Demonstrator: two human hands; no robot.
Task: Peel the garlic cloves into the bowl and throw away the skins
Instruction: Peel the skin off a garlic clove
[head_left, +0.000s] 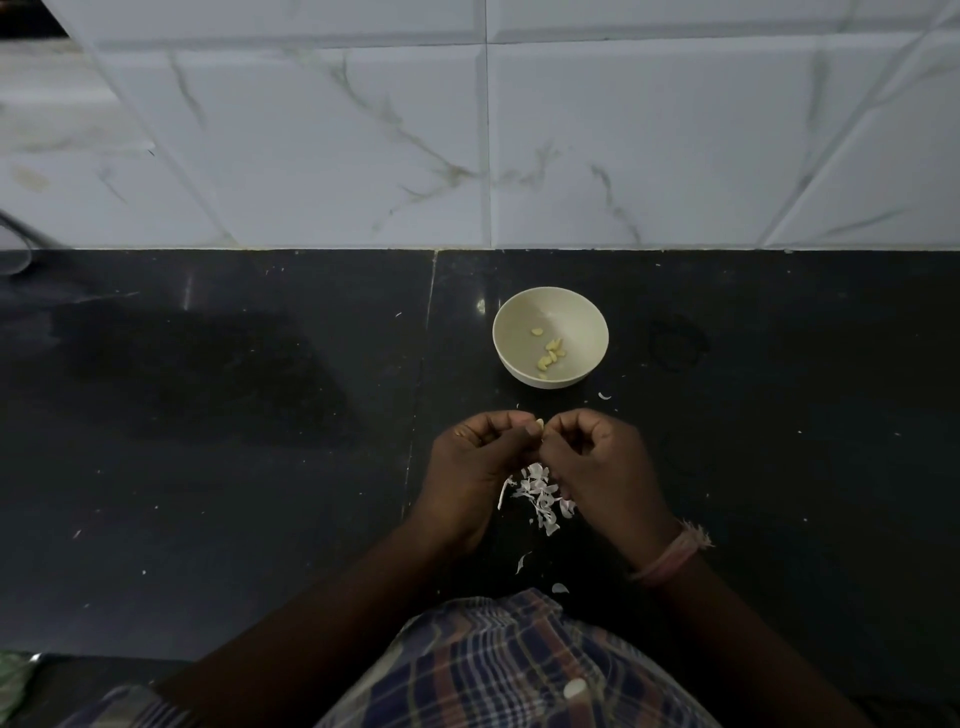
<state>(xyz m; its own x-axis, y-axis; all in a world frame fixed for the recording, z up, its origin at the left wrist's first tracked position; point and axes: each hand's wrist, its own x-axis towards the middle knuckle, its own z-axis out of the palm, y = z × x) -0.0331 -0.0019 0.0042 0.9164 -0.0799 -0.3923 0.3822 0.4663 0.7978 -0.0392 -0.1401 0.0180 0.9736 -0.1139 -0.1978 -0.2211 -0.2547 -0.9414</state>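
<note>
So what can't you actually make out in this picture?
- Head view: the garlic clove is nearly all hidden by the fingers of the left hand and right hand.
- Peeled cloves in the bowl: too small to count.
- Skins: partly hidden under the hands.

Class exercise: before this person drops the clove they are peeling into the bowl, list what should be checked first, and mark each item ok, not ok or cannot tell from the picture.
1. Clove held in a grip: ok, the left hand and right hand both pinch it.
2. Clove fully peeled: cannot tell, the fingers hide most of it.
3. Bowl within reach and upright: ok, just beyond the hands.
4. Bowl holds only peeled cloves: ok, no skins seen inside.
5. Skins thrown away: not ok, a pile lies on the counter under the hands.
</note>
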